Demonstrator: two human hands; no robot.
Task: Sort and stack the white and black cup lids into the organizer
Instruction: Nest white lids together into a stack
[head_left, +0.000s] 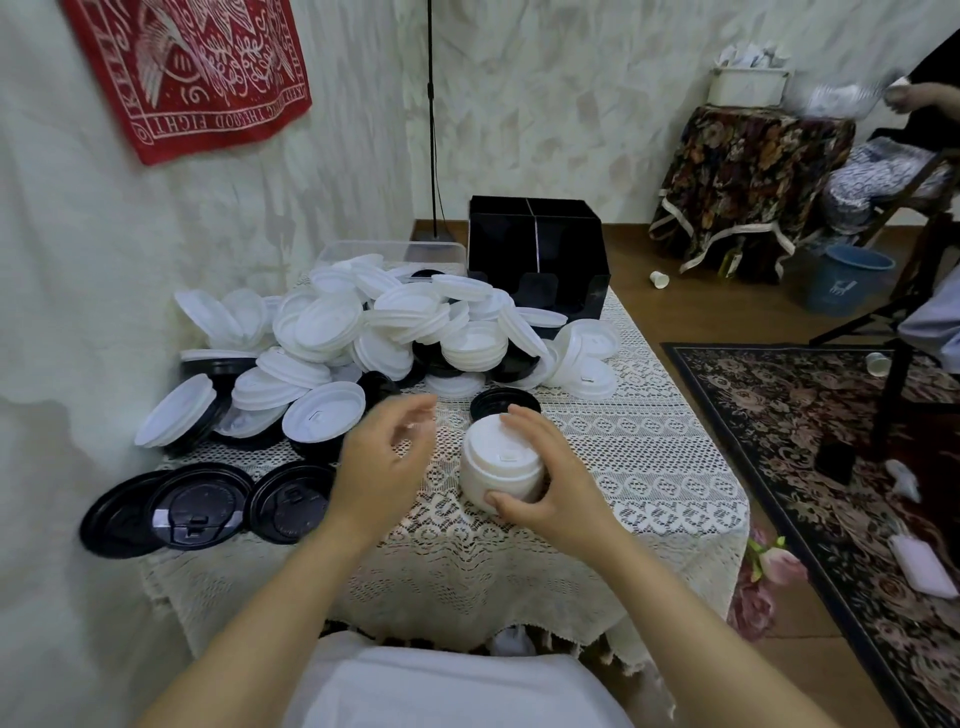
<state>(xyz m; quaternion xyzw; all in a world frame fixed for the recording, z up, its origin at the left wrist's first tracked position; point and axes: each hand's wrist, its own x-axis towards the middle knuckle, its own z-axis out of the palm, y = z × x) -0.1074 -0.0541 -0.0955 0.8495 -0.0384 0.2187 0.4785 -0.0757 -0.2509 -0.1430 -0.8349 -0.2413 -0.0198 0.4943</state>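
A stack of white lids (500, 465) stands on the lace tablecloth near the middle. My right hand (545, 480) grips this stack, thumb on its near side and fingers over its far rim. My left hand (384, 457) hovers just left of it, fingers loosely curled, holding nothing. A big loose pile of white lids (374, 327) mixed with black ones covers the far left of the table. Three black lids (200, 506) lie flat at the front left. A single black lid (504, 402) sits just behind the stack. The black organizer (537, 265) stands at the far edge.
A clear plastic box (441, 252) sits behind the pile, left of the organizer. The lace-covered table (649, 467) drops off on the right to a wooden floor and patterned rug (831, 441). Another person sits at the far right by a draped side table (748, 171).
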